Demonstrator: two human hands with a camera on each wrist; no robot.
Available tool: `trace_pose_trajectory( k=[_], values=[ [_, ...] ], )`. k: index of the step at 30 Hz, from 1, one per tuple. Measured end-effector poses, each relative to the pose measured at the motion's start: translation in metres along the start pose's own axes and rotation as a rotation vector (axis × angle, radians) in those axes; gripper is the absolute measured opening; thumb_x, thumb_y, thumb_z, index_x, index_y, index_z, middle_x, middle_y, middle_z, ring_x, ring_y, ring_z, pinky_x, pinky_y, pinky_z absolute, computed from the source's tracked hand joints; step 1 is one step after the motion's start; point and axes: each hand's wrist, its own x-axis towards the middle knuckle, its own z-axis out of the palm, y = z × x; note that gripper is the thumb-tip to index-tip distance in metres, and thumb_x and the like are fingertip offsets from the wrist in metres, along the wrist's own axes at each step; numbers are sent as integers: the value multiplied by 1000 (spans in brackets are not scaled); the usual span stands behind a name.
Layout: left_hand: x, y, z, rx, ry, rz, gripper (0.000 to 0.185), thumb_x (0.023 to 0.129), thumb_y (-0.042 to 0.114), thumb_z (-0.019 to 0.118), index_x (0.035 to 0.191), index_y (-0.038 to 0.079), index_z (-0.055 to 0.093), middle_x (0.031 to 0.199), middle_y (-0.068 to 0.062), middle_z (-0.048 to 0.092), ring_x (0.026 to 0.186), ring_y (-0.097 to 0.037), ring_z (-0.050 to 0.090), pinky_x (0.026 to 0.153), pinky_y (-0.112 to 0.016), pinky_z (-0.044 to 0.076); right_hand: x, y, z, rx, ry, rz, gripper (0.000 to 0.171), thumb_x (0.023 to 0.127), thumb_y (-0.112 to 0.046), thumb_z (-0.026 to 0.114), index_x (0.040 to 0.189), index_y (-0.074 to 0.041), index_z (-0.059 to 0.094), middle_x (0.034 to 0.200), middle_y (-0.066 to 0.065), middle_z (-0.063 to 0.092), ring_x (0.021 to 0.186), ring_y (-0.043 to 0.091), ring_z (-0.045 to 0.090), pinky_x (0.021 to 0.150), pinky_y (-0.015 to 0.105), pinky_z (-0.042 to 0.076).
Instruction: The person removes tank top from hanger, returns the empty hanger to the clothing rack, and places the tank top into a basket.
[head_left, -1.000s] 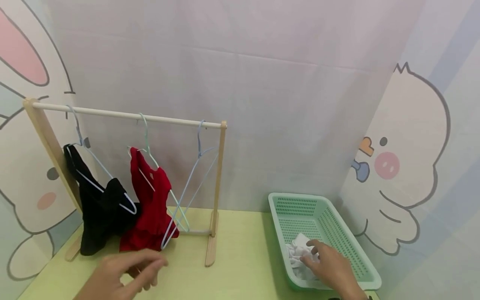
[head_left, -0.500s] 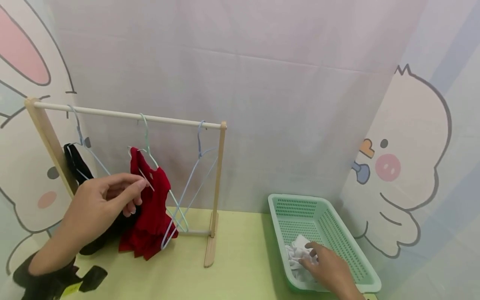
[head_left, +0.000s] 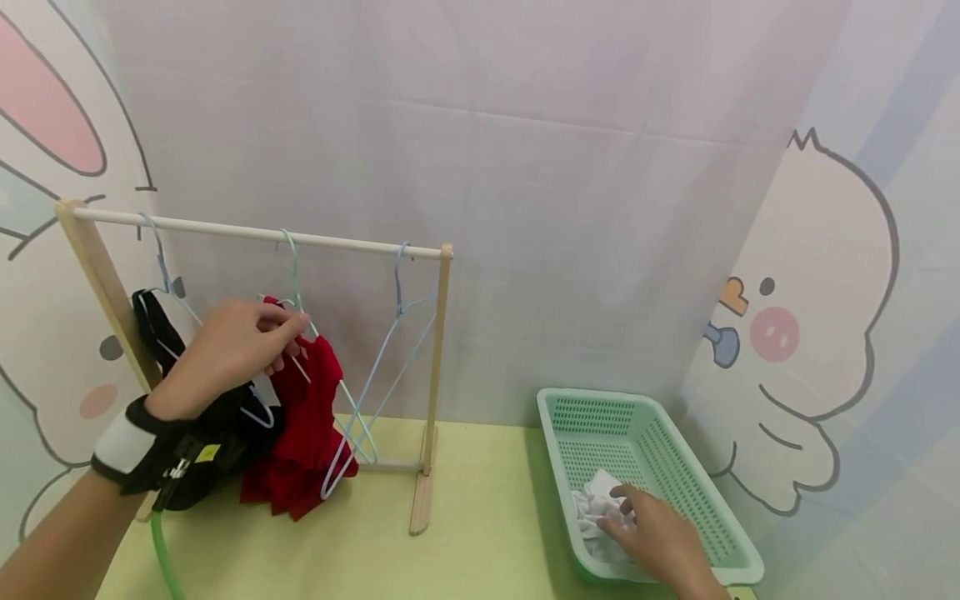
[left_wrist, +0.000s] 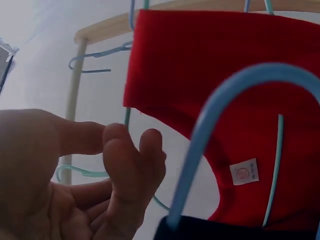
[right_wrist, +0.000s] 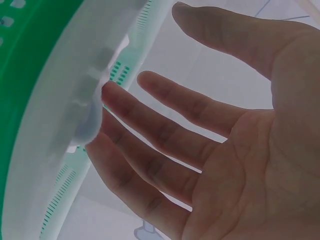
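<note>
My left hand (head_left: 243,342), its fingers loosely bent, is at the shoulder of a red dress (head_left: 311,417) on a mint-green hanger (head_left: 294,271). In the left wrist view, thumb and forefinger are close together beside the dress's strap, overlapping the hanger's wire, with no cloth between them. Left of it hangs a black garment (head_left: 156,325) on a blue hanger (head_left: 161,262), partly hidden by the arm. Over a white cloth (head_left: 600,504) in the green basket (head_left: 555,454), my right hand (head_left: 660,533) spreads its relaxed fingers; the fingertips are right at the cloth.
A small wooden rack (head_left: 255,237) with a round rail stands on the yellow-green table (head_left: 487,500). A bare blue hanger (head_left: 375,358) hangs at its right end. Behind is a pale curtain (head_left: 525,208); cartoon-printed walls flank both sides.
My left hand has risen from the table front, first over the black garment, then up and slightly right to the red dress's shoulder. The right hand has stayed nearly still over the basket.
</note>
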Motion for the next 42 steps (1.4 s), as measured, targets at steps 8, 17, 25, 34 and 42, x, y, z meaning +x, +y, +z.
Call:
trace_pose_trajectory(
  k=[8,17,25,34,42],
  values=[
    [14,-10,8,-99,-87,-55,62,113,52,49,99,-1,77,71,-5,67,60,-23,61,60,-34,54,0,-1,0,0,-6,3,51,93,-39,84,130,-6,71,104,2,75,90,22,70,69,47,57],
    [18,-7,12,-130,-81,-56,50,113,41,53,97,-1,76,75,-7,68,60,-17,59,57,-29,51,1,1,1,-4,1,-1,50,93,-39,84,129,-6,71,105,4,76,92,25,72,71,50,58],
    [22,-8,12,-155,-64,-40,43,114,31,53,95,-2,74,77,-8,70,62,-16,63,59,-27,52,1,3,3,-10,2,0,49,92,-39,84,127,-8,73,103,3,75,90,23,71,70,49,57],
    [23,-9,8,-195,-62,-71,43,115,28,50,99,-6,72,78,-5,70,63,-14,63,60,-25,54,-1,4,5,-2,4,2,47,92,-38,84,126,-8,73,104,3,76,89,24,71,70,50,57],
    [26,-11,3,-172,-63,-68,41,112,23,47,96,-5,72,75,-4,68,64,-15,63,62,-27,54,-3,4,5,12,5,-3,48,92,-37,85,128,-8,73,103,1,75,89,23,71,69,49,56]
  ],
)
